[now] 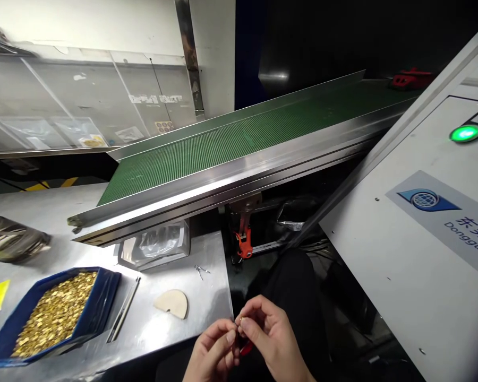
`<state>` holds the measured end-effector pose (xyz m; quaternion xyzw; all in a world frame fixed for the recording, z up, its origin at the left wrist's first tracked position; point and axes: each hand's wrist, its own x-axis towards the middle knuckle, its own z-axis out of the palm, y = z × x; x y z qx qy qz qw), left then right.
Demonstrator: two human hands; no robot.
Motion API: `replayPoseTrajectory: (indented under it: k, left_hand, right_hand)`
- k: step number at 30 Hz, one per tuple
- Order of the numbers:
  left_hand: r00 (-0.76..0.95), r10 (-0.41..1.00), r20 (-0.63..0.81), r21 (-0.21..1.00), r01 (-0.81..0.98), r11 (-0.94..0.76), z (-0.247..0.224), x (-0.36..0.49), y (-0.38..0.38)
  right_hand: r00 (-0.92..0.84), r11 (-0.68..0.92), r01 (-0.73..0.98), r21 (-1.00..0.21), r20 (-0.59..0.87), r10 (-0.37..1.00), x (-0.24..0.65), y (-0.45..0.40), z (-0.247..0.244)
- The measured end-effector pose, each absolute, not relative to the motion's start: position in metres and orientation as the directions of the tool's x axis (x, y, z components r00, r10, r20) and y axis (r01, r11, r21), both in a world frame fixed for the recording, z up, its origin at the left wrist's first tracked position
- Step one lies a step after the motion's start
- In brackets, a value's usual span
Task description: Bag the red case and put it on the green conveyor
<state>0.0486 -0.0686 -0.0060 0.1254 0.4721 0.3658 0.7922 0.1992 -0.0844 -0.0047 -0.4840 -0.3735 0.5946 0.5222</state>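
Observation:
Above my lap, just off the front edge of the metal table, both hands meet fingertip to fingertip. My left hand [217,347] is closed in a pinch on something thin and dark, too small to name. A red part [246,348] shows beside its fingers; its kind is hidden. Thumb and forefinger of my right hand [269,334] are pressed together, with a tiny gold-coloured glint at their tips. On the table to the left lie a beige half-round disc [173,303] and a blue bin [108,289] full of small gold-coloured metal pieces [59,313].
A green conveyor belt [191,151] with metal sides slopes up to the right. Under its lower end stands a clear-bagged container [155,246]. Slim rods [124,310], small metal bits [201,270] and a jar [11,237] are on the table [143,350]. A white machine panel [382,233] flanks the right.

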Motion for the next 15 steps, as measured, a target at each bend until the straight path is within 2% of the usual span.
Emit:
replayPoseTrajectory:
  k: [4,11,15]
  left_hand:
    - [0.262,0.753,-0.604,0.656,-0.373,0.656,-0.01,0.045,-0.071]
    - [0.261,0.799,-0.541,0.76,-0.254,0.598,-0.008,0.045,-0.068]
    - [0.235,0.836,-0.496,0.817,-0.201,0.541,0.003,0.048,-0.068]
  right_hand:
    - [0.012,-0.161,-0.253,-0.954,-0.17,0.985,0.196,-0.084,-0.006]
    - [0.113,-0.033,-0.011,-0.999,-0.034,0.993,0.188,-0.089,-0.012]
    - [0.129,-0.028,0.043,-0.999,-0.022,0.991,0.189,-0.09,-0.013]
